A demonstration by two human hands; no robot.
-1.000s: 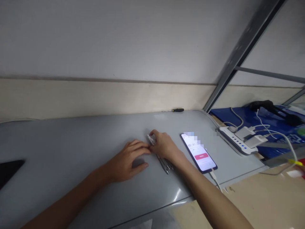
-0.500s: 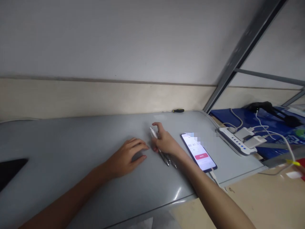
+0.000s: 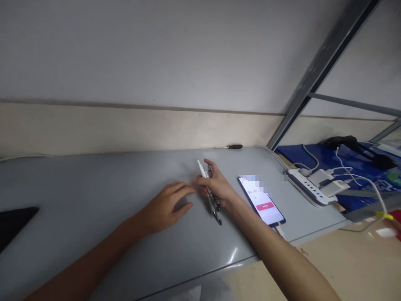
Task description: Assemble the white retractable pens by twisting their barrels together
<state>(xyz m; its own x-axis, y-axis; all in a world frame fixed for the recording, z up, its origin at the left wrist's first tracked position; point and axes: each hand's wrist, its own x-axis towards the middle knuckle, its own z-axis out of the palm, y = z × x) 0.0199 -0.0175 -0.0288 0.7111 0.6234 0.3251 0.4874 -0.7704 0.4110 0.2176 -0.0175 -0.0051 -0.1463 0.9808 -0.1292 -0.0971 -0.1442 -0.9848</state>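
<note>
My right hand (image 3: pixel 216 184) is closed around a small bunch of pens (image 3: pixel 201 169) near the middle of the grey table (image 3: pixel 125 175). A white barrel end sticks out past the fingers toward the wall, and dark and silvery ends show below the palm, pointing back at me. How many pens are in the bunch I cannot tell. To the left, my left hand (image 3: pixel 169 207) is over the tabletop, fingers stretched and thumb apart, holding nothing. Its fingertips are close to the right hand's fingers.
Right of my right forearm lies a phone (image 3: pixel 265 205) with a timer screen and a cable. Farther right sits a white power strip (image 3: pixel 310 188) with chargers. A screwdriver (image 3: pixel 234 146) lies by the wall. A black object (image 3: pixel 15 223) shows at the left edge; a metal post (image 3: pixel 313 79) rises at right.
My right hand has turned and its fingers have drawn in around the pens, which now stick out more clearly at both ends. The left hand has stayed almost still.
</note>
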